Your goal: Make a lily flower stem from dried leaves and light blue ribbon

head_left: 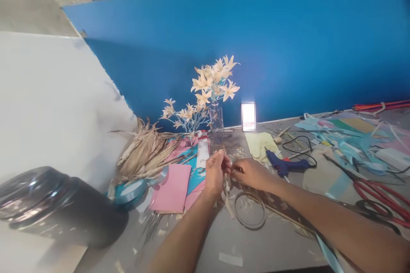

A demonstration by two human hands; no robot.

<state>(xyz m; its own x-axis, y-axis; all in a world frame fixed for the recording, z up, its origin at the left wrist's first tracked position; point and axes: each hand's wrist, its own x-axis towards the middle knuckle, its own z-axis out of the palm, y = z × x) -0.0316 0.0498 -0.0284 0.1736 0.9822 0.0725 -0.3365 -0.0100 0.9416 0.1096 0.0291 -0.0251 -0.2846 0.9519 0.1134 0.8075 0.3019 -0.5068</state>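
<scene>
My left hand [217, 170] is closed in a pinch at the middle of the table. Close beside it, my right hand [250, 172] is also closed, its fingertips almost meeting the left ones. Whatever lies between the fingers is too small and hidden to name. Pale, husk-like scraps [228, 204] lie beneath the hands. Just behind them stands a clear vase [216, 123] with cream star-shaped flowers [216, 77] on blue stems. A second, lower bunch of flowers [187, 113] is to its left. In front of my right hand lies a ring of coiled wire [250, 226].
A dark blue glue gun [285, 163] rests at right, near yellow paper [261, 145]. Dried husks [141, 153], a pink sheet [171, 187] and a ribbon roll [130, 191] lie left. A black bin-like container [80, 204] leans in at lower left. Scissors [374, 209] are far right.
</scene>
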